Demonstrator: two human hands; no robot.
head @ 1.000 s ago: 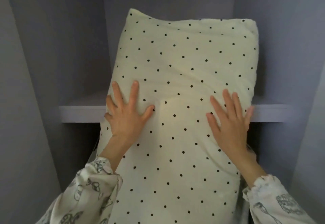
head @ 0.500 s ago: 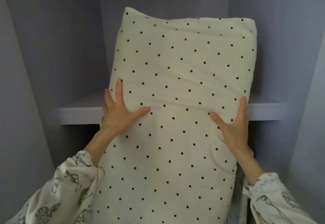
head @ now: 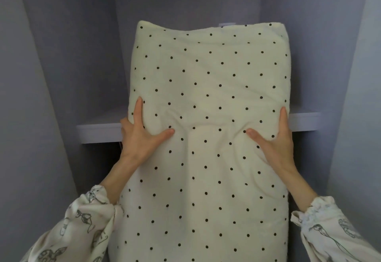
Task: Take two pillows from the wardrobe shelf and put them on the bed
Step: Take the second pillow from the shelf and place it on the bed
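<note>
A cream pillow with black dots [head: 208, 88] sticks out lengthwise over the front edge of the grey wardrobe shelf [head: 97, 133], its near end toward me. My left hand [head: 142, 136] grips its left side, thumb on top and fingers wrapped around the edge. My right hand [head: 274, 142] grips the right side the same way, thumb pressed into the top. Behind the pillow's far end a small strip of white fabric [head: 227, 24] shows; I cannot tell what it belongs to.
Grey wardrobe walls close in on the left [head: 51, 76] and right [head: 340, 66], with a back panel [head: 185, 6] behind. The space under the shelf is dark. My patterned sleeves fill the lower corners.
My hands went from lying flat on top of the pillow to gripping its two side edges. The pillow has slid further out over the shelf edge toward me.
</note>
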